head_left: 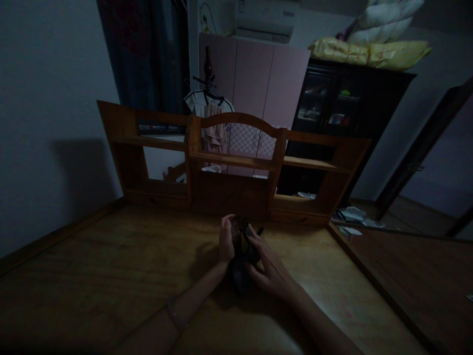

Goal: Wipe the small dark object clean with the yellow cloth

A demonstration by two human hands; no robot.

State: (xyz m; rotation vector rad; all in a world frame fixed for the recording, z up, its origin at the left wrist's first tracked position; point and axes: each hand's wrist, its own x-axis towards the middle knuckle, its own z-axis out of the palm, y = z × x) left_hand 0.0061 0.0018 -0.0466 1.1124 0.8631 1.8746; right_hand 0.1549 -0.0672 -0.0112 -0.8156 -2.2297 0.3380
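Observation:
A dark, soft-looking bundle [240, 277] with a yellowish patch sits low over the wooden board, between my two hands. The dim light hides what kind of thing it is. My left hand [226, 240] cups its left side, fingers curled round the far end and a bracelet on the wrist. Across the right side lies my right hand [269, 264], its fingers bent over the top and its thumb pressed in nearer to me. A small dark tip sticks out past the right fingers.
The pale wooden board [148, 256] ends at a wooden shelf unit [233, 159] with open compartments. A raised wooden edge [373, 276] runs along the right. Behind stand a pink wardrobe [253, 79], hanging clothes [214, 116] and a dark cabinet [354, 103].

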